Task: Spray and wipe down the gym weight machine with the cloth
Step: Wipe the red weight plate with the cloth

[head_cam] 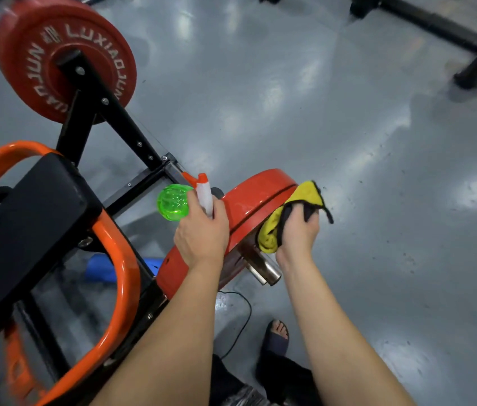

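Observation:
The weight machine fills the left: a black pad point(29, 197), an orange tube frame point(126, 276) and black bars. A red weight plate point(249, 206) stands edge-on at centre on a steel sleeve point(263, 269). My left hand point(202, 232) grips a spray bottle point(172, 202) with a green body and a white and orange head, held over the plate's rim. My right hand point(298, 230) grips a yellow cloth with black trim point(301, 200) and presses it against the plate's outer face.
A second red plate point(64, 60) hangs on the machine at top left. Grey glossy floor spreads to the right. Black equipment legs point(471, 51) stand at top right. A thin black cable point(246, 315) and my sandalled foot point(276, 336) are below the plate.

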Available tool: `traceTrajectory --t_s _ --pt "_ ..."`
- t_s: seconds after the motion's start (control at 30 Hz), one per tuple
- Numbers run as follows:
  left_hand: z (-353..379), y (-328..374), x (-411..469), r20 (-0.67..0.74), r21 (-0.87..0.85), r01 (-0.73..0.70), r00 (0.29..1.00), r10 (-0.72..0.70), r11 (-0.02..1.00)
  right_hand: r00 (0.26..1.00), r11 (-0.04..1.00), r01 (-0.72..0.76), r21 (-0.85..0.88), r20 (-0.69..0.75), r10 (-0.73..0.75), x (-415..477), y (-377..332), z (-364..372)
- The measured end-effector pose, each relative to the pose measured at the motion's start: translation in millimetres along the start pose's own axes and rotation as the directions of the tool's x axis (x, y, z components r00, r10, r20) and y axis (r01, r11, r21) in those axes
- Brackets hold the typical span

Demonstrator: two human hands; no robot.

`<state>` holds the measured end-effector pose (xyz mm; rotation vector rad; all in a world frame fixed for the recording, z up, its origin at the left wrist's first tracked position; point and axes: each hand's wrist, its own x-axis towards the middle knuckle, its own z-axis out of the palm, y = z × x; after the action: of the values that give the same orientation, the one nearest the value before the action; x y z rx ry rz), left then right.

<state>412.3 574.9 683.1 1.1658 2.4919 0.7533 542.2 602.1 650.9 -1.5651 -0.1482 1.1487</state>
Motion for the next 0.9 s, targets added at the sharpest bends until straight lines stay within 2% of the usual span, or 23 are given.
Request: traceTrajectory --t_s 0.13,0.2,0.27,0.33,0.4,0.47,0.57,0.63,0.73,0.8,0.9 --pt "1 0 -1 -0.005 -0.009 -0.006 1.000 0.006 1.000 0.998 0.994 0.054 -0.091 -0.018 -0.056 -22 1 3" --pt "0 0 -1 -0.001 -0.019 0.003 1.000 -0.003 1.000 1.000 0.984 0.022 -0.175 -0.003 -0.023 -40 20 -3" --pt "0 1 -1 0.002 -0.022 0.013 1.000 -0.013 1.000 0.988 0.956 -0.143 -0.256 0.025 0.154 -58 43 -10" --pt "-1 0 0 0.003 -0.016 0.008 1.000 -0.008 1.000 0.913 0.888 -0.377 -0.262 0.056 0.404 -68 61 -16" --pt "-1 1 -1 0.014 -0.011 0.000 1.000 0.000 1.000 0.863 0.855 -0.476 -0.205 0.080 0.499 -67 59 -20" --pt "0 0 0 0.012 -0.010 0.008 1.000 -0.008 1.000 0.894 0.895 -0.427 -0.130 0.091 0.439 -51 47 -21" --pt "2 -3 1 -0.003 -0.021 0.004 1.000 -0.004 1.000 0.970 0.972 -0.225 0.069 0.112 0.217 -17 11 -19" --pt "2 -3 1 -0.005 -0.023 0.005 1.000 -0.005 1.000 0.987 0.984 -0.088 0.157 0.150 0.064 7 -7 -18" --pt "1 0 1 0.003 -0.010 0.011 1.000 -0.011 1.000 0.983 0.997 0.018 0.073 0.178 -0.031 15 -8 -13" --pt "0 0 1 0.008 -0.003 0.008 1.000 -0.008 1.000 0.987 0.999 0.029 -0.014 0.159 -0.027 5 8 -14" --pt "0 0 0 0.012 -0.010 0.004 1.000 -0.004 1.000 0.949 0.969 -0.244 -0.040 0.194 0.247 -15 41 -21"
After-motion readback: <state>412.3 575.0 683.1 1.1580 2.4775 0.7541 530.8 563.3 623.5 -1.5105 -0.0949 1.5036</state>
